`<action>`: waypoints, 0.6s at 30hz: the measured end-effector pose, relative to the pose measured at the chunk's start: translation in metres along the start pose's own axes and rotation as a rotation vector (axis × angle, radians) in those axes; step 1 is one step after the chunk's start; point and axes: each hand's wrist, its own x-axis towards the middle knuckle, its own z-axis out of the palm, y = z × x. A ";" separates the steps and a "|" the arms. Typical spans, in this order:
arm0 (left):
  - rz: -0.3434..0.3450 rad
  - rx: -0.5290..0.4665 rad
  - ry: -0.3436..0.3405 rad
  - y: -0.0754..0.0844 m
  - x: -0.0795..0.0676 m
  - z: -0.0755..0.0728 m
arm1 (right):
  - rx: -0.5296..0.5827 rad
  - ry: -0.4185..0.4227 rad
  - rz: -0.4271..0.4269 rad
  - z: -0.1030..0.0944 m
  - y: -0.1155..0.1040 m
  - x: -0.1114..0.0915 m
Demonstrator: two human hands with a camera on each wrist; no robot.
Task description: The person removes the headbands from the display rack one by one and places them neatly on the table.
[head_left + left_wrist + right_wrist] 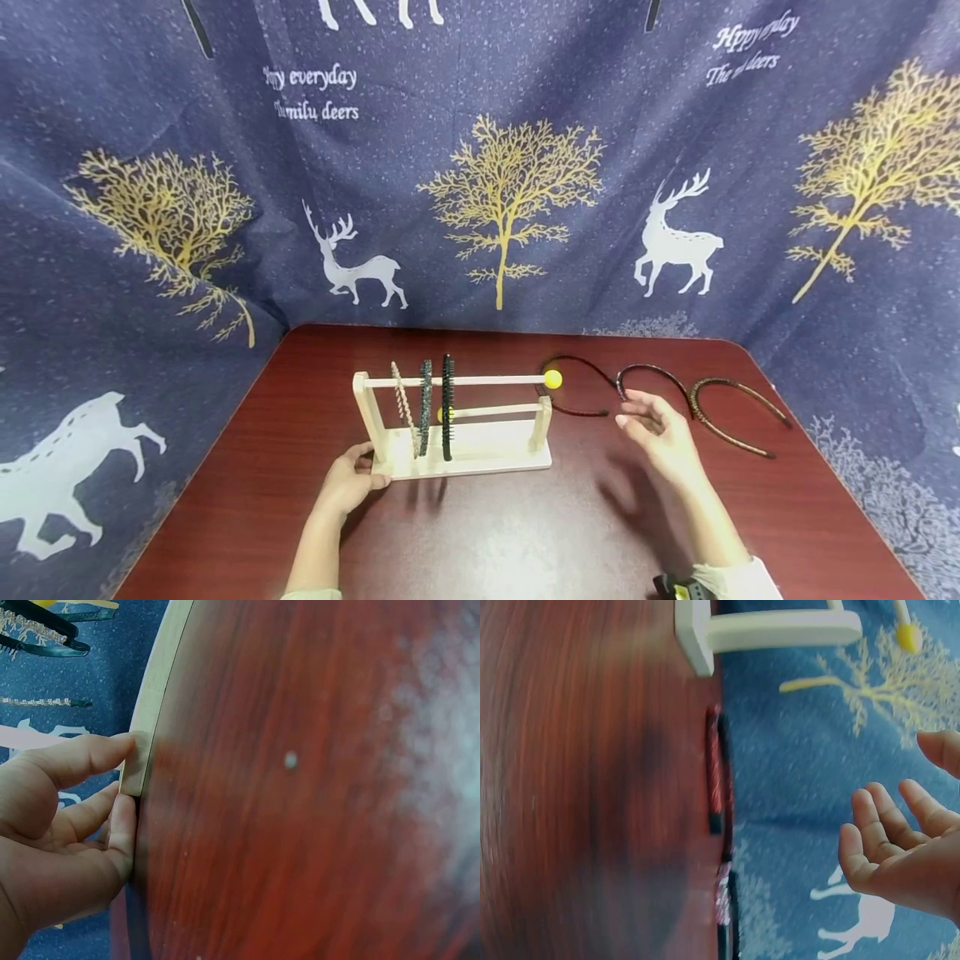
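A pale wooden stand [495,454] with two rods stands on the table. My left hand [348,483] grips the left end of its base, thumb on one side and fingers on the other in the left wrist view. Three headbands hang on the upper rod: a beaded light one [403,408], a grey glittery one [426,408] and a black toothed one [447,408]. Right of the stand, my right hand [663,433] is raised with nothing in it, fingers loosely bent. It overlaps a dark headband [647,366] in the head view.
Another dark headband [573,357] lies behind the stand's right end, and a gold-brown headband [693,404] lies at the far right. A yellow ball [552,379] caps the upper rod's right end. Patterned blue cloth [450,250] hangs behind the reddish table [247,500].
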 end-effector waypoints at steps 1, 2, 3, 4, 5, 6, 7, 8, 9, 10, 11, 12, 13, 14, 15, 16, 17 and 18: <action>-0.003 0.000 -0.001 0.001 0.000 0.000 | 0.008 -0.004 -0.019 0.002 -0.002 -0.001; -0.002 -0.001 -0.003 0.002 0.000 0.000 | 0.015 -0.009 -0.038 0.005 -0.004 -0.001; -0.004 -0.001 -0.001 0.003 -0.001 0.000 | 0.023 -0.015 -0.054 0.008 -0.006 -0.002; -0.005 -0.003 -0.002 0.003 -0.001 0.000 | 0.026 -0.024 -0.065 0.011 -0.008 -0.003; -0.007 -0.004 -0.003 0.004 -0.001 0.000 | 0.035 -0.035 -0.075 0.014 -0.009 -0.003; -0.010 -0.006 -0.003 0.005 -0.001 0.000 | 0.042 -0.045 -0.084 0.017 -0.011 -0.004; -0.012 -0.007 -0.002 0.005 -0.002 0.000 | 0.050 -0.055 -0.093 0.021 -0.012 -0.004; -0.013 -0.008 -0.002 0.005 -0.002 0.000 | 0.058 -0.065 -0.102 0.024 -0.013 -0.005; -0.011 -0.004 -0.001 0.005 -0.001 0.000 | 0.068 -0.074 -0.110 0.027 -0.015 -0.006; -0.010 -0.004 0.000 0.005 -0.001 0.000 | 0.079 -0.083 -0.118 0.030 -0.016 -0.006; -0.006 0.000 0.002 0.004 -0.001 0.000 | 0.092 -0.090 -0.129 0.033 -0.018 -0.007; -0.004 0.004 0.003 0.004 -0.001 0.000 | 0.107 -0.097 -0.136 0.036 -0.020 -0.007; -0.001 0.007 0.004 0.003 0.000 0.001 | 0.119 -0.103 -0.143 0.039 -0.021 -0.008; 0.001 0.009 0.004 0.003 0.000 0.001 | 0.132 -0.109 -0.149 0.043 -0.023 -0.008; 0.007 0.012 0.005 0.003 0.000 0.001 | 0.145 -0.115 -0.155 0.046 -0.025 -0.009; 0.008 0.011 0.005 0.002 0.000 0.001 | 0.159 -0.121 -0.161 0.049 -0.026 -0.009; 0.011 0.012 0.005 0.002 0.000 0.001 | 0.167 -0.126 -0.171 0.052 -0.027 -0.010; 0.011 0.015 0.006 0.002 0.000 0.001 | 0.174 -0.132 -0.180 0.055 -0.029 -0.010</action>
